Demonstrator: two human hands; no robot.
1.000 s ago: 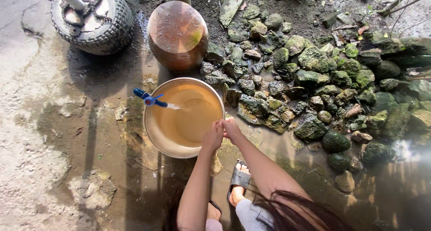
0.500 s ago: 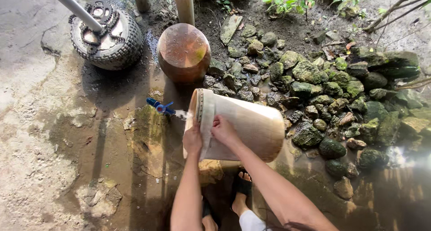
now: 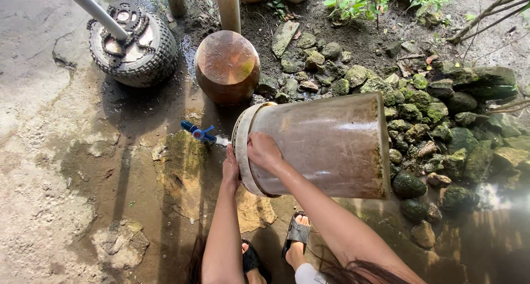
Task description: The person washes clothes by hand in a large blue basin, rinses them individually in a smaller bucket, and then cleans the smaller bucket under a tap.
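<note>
Wet concrete ground [image 3: 49, 168] fills the left half of the frame, bare and open toward the left edge. A bed of mossy stones [image 3: 441, 113] crowds the right side. At centre, a large pale bucket [image 3: 326, 146] is tipped on its side, mouth toward the left, base over the stones. A tyre [image 3: 135, 44] sits upper left, a brown clay pot [image 3: 226, 66] just beside the bucket's rim. The right hand [image 3: 264, 151] grips the rim from above; the left hand [image 3: 231, 168] clasps its lower edge. A blue tap [image 3: 197, 133] runs just left of the rim.
</note>
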